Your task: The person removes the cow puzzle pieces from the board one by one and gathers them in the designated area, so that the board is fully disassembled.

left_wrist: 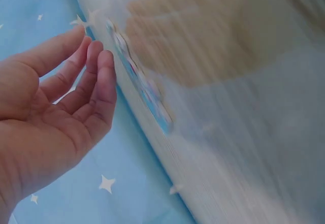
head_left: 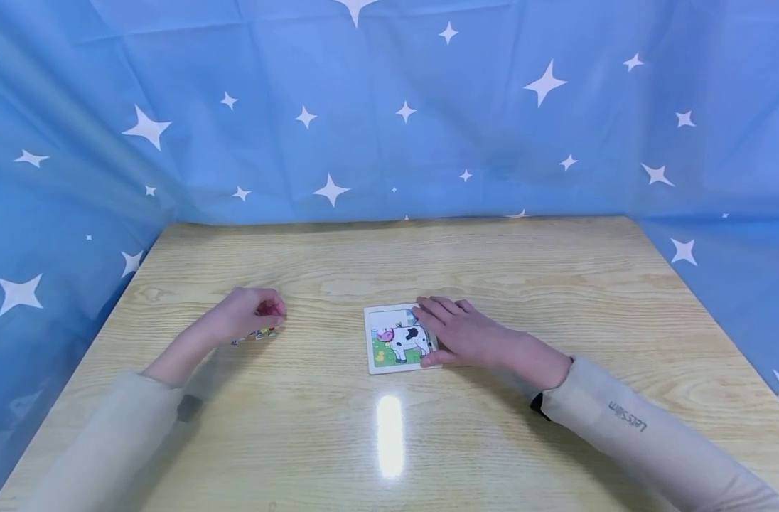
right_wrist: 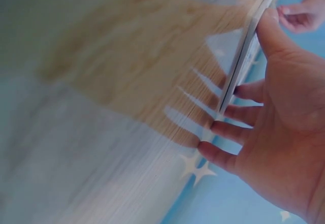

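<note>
A square cow jigsaw puzzle with a pale border lies flat on the table. My right hand rests over its right side with fingers spread, covering part of the picture. In the right wrist view, the thumb of the right hand touches the puzzle board's edge, and the other fingertips reach down to the tabletop. To the left, my left hand is just above several small colourful puzzle pieces. The left wrist view shows the left hand with fingers loosely bent and nothing visible between them, beside the pieces.
The wood-grain table carries a bright light reflection in front of the puzzle. A blue cloth with white stars hangs behind the table and along both sides.
</note>
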Available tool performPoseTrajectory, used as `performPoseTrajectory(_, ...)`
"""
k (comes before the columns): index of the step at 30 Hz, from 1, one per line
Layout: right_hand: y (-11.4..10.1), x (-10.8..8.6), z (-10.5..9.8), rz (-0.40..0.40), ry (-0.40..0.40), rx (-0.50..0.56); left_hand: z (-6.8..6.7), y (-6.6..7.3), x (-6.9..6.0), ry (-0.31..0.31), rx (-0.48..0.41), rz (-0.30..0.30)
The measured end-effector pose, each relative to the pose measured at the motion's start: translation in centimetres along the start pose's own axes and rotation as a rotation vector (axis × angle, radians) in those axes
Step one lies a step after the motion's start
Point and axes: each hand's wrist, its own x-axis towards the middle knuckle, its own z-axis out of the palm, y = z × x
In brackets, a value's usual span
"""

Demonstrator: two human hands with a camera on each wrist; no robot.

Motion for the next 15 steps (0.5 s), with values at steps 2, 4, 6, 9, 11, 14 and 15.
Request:
performPoseTrajectory(2,-0.1,0.0,-0.1,0.005,-0.005,0.002,0.3,0.5,0.3,-0.002,-0.011,0.008)
performPoseTrajectory(4,-0.1,-0.1,-0.1,0.005,-0.003,0.002,0.6,1.1,0.6,-0.006,-0.026,0.015)
performPoseTrajectory(6,-0.1,-0.1,-0.1,0.007,-0.003,0.003,0.8,1.7,1.0,-0.008,-0.04,0.032)
performPoseTrajectory(9,-0.1,0.0,0.0,0.008,-0.006,0.002,1.3,2.4,1.5,-0.011,-0.05,0.059)
performPoseTrajectory(11,0.0,0.0,0.0,0.007,-0.006,-0.001,1.7,2.7,1.9,-0.007,-0.049,0.076)
performPoseTrajectory(14,0.0,0.1,0.0,0.005,-0.01,-0.003,2.4,3.3,2.5,-0.007,-0.052,0.095)
performPoseTrajectory(15,0.0,0.1,0.0,0.004,-0.011,-0.001,2.7,3.6,2.6,-0.01,-0.057,0.093)
